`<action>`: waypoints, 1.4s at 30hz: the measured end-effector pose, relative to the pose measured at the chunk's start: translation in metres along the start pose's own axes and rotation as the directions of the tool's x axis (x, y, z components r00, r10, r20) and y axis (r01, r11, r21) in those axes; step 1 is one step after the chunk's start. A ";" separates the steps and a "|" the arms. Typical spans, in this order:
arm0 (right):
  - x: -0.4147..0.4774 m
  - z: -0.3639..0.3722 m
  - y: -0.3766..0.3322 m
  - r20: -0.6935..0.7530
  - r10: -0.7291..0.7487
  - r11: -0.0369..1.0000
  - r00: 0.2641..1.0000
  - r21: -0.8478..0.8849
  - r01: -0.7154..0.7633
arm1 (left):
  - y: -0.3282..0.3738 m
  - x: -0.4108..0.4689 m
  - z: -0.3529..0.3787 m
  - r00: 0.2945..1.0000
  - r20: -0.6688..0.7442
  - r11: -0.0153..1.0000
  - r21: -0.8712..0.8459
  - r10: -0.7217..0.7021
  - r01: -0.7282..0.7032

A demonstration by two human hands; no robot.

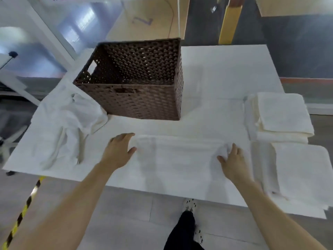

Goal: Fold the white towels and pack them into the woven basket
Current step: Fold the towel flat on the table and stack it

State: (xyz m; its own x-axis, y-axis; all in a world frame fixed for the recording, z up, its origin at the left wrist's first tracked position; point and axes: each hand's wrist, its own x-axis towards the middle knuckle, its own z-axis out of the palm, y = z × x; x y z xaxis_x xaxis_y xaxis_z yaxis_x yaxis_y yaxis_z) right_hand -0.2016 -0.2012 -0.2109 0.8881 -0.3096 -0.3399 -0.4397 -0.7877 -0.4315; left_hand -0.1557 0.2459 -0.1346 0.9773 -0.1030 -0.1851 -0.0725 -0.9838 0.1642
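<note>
Towel (pixel 178 159) lies spread flat on the near part of the table (pixel 221 73), long side running left to right, right in front of the person. That is a sensible place for it, as both arms reach its ends evenly.

The left hand (pixel 118 150) is released, fingers stretched and thumb spread, at the towel's left end, probably to smooth it or hold it down. The right hand (pixel 233 163) rests on the right end, where the cloth puckers under the fingertips. Whether it pinches the cloth or only presses it, I cannot tell.

The basket (pixel 126 85) stands beyond the towel at the far middle, mouth up, with nothing showing inside, so packing seems not yet begun.

Crumpled towels (pixel 72 121) wait at the left, touching the basket's near left corner. A folded stack (pixel 284 114) sits at the right, with another folded towel (pixel 304 174) just nearer. Work appears to pass from left to right, unfolded to folded.
</note>
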 end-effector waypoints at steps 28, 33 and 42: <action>-0.001 0.114 -0.026 -0.098 -0.375 0.859 0.922 -0.411 0.305 | 0.003 0.014 0.151 0.890 -0.116 0.889 -0.194 -0.442 0.416; 0.000 0.116 -0.025 -0.118 -0.399 0.853 0.909 -0.413 0.320 | 0.007 0.029 0.115 0.657 0.367 0.479 -0.468 -0.659 0.743; 0.001 0.117 -0.032 -0.008 -0.760 0.602 0.650 -0.385 0.700 | -0.001 0.026 0.065 0.694 0.579 0.328 -0.616 -0.428 0.716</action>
State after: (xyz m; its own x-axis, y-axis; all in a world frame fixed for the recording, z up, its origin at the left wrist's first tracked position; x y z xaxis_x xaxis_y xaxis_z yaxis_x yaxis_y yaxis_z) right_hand -0.2021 -0.1143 -0.2951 0.9122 0.3936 0.1136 0.4084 -0.8956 -0.1762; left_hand -0.1428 0.2347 -0.2022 0.5941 0.2645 -0.7597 0.7988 -0.3055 0.5183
